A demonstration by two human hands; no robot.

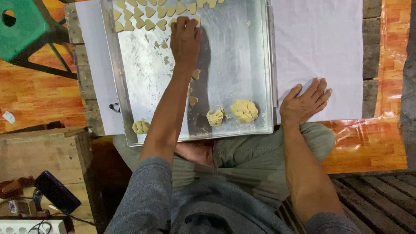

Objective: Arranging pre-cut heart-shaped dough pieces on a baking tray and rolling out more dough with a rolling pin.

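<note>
Metal baking tray (pixel 242 65) set on white paper (pixel 320 43) over a low wooden surface, directly ahead of the seated person's crossed legs. Heart-shaped dough pieces (pixel 149 24) laid in tight rows along the far left of the tray, most touching or just beside one another. A few loose hearts (pixel 193 100) scattered nearer the middle, partly hidden by the forearm. Three rough dough lumps near the front rim: a large one (pixel 244 111), a smaller one (pixel 215 116) just beside it, and another (pixel 140 127) well apart toward the left corner.

Left hand (pixel 185 39) reached to the end of the nearest heart row, palm down, fingers bent with tips at the hearts there. Actual pinch hidden beneath the hand; cannot tell whether a piece is held or merely pressed. Right hand (pixel 304 104) flat on the paper just outside the tray's right rim, fingers spread, holding nothing.

Handling judgement: hearts appear thin, soft and light, likely to bend, smear or tear if squeezed. Best lifted by the edges with light fingertip contact, or slid from beneath, and set down flat. Lumps appear crumbly and pliable, safe for a fuller grasp. Tray surface looks smooth and lightly crumbed, so pieces may slide. Small heart-shaped cutter (pixel 114 107) resting on the paper beside the tray's left rim. Green stool (pixel 21 26) at upper left.
</note>
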